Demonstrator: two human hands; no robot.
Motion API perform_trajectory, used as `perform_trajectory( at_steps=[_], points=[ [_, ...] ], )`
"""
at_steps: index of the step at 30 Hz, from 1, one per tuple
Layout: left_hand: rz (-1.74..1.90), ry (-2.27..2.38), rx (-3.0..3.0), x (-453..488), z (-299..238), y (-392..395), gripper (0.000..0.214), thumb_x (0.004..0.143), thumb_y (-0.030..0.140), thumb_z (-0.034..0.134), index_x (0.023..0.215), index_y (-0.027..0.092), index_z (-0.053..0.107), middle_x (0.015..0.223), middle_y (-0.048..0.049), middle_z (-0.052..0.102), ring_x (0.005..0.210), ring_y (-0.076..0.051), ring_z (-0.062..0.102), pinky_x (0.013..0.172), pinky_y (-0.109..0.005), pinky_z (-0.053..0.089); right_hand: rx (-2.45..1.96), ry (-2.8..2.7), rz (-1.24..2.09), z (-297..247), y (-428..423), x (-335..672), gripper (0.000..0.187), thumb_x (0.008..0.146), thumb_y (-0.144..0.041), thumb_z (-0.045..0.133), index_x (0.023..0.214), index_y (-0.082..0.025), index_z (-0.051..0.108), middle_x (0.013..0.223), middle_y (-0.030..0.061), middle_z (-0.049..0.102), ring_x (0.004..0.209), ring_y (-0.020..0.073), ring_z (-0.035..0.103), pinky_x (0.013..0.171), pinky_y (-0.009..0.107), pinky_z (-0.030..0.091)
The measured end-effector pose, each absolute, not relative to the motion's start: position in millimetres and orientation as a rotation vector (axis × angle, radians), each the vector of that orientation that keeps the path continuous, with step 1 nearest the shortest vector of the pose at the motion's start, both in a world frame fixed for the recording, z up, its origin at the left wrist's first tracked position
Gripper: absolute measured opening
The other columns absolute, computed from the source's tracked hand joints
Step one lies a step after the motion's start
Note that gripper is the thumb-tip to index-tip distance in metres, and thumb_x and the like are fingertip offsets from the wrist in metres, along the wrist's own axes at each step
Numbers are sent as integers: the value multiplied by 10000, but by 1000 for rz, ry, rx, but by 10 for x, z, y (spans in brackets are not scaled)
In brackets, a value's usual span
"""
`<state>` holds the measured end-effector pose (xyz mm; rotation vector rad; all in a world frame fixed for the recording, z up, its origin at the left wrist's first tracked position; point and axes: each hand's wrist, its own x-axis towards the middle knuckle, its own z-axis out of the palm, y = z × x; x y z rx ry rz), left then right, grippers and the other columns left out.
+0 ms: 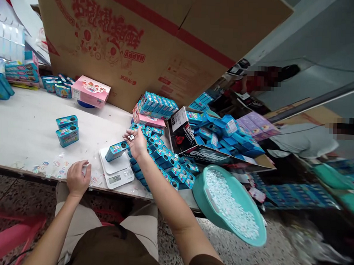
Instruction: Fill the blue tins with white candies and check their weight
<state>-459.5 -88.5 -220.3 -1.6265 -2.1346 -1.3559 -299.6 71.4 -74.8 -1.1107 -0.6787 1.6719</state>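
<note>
A small white digital scale [116, 169] sits at the table's front edge with a blue tin box [116, 150] on its pan. My right hand [137, 143] hovers just right of that tin, palm up, fingers curled around a few small white candies. My left hand [78, 177] rests on the table edge left of the scale, fingers curled under; what they hold, if anything, is hidden. A teal basin [206, 206] of white candies sits at my right. Two stacked blue tins [67, 130] stand further left on the table.
Rows of open blue tins [166, 163] lie right of the scale, and a cardboard box [194, 149] heaped with more tins lies behind. A large carton [157, 38] leans at the back. Pink boxes [91, 90] and more tins lie far left. Another person sits at the right.
</note>
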Motion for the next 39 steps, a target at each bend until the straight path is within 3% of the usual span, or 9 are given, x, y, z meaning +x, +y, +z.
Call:
perform_trajectory(
  at_steps=[14, 21, 28, 31, 35, 39],
  points=[
    [-1357, -2161, -1620, -4613, -2217, -883, 214, 855, 325, 510, 975, 177, 607, 912, -90, 660, 894, -233, 580, 840, -362, 407, -1076, -1067, 1351, -932, 569, -3106, 547, 867, -560, 337, 637, -168, 642, 584, 19, 615, 617, 116, 576, 691, 253, 440],
    [-1285, -1872, -2047, -4076, -1972, -788, 404, 777, 447, 623, 1083, 187, 580, 997, -104, 640, 954, -240, 565, 871, -367, 418, -1084, -1077, 1309, -971, 594, -3142, 521, 892, -495, 309, 646, -173, 636, 594, 6, 615, 626, 106, 572, 720, 248, 428],
    [-1283, -1926, -2047, -3896, -1962, -799, 313, 780, 420, 633, 1012, 209, 641, 941, -79, 662, 908, -238, 563, 814, -359, 403, -1105, -1267, 1051, -917, 324, -2549, 324, 871, -441, 427, 784, -222, 650, 847, 17, 635, 849, 152, 570, 833, 286, 415],
    [-1215, -1797, -2220, -3772, -2049, -974, 311, 767, 432, 647, 1008, 236, 654, 901, -65, 666, 858, -217, 576, 786, -341, 392, -1173, -1431, 846, -1160, -159, -2135, 241, 880, -376, 444, 861, -246, 646, 878, 31, 610, 890, 177, 546, 864, 315, 402],
    [-1138, -1637, -2336, -3475, -2203, -1172, 261, 774, 388, 653, 997, 251, 660, 846, -44, 665, 799, -189, 566, 760, -330, 361, -1286, -1650, 837, -1699, -819, -1810, 145, 825, -333, 538, 825, -247, 655, 795, 53, 607, 794, 206, 544, 795, 348, 424],
    [-1085, -1704, -2205, -3359, -2267, -1197, 171, 774, 329, 649, 928, 256, 668, 836, -40, 667, 817, -207, 547, 794, -370, 314, -1428, -1768, 780, -2007, -1007, -1834, 191, 820, -343, 543, 943, -226, 632, 850, 72, 608, 793, 209, 546, 774, 347, 439]
  ],
)
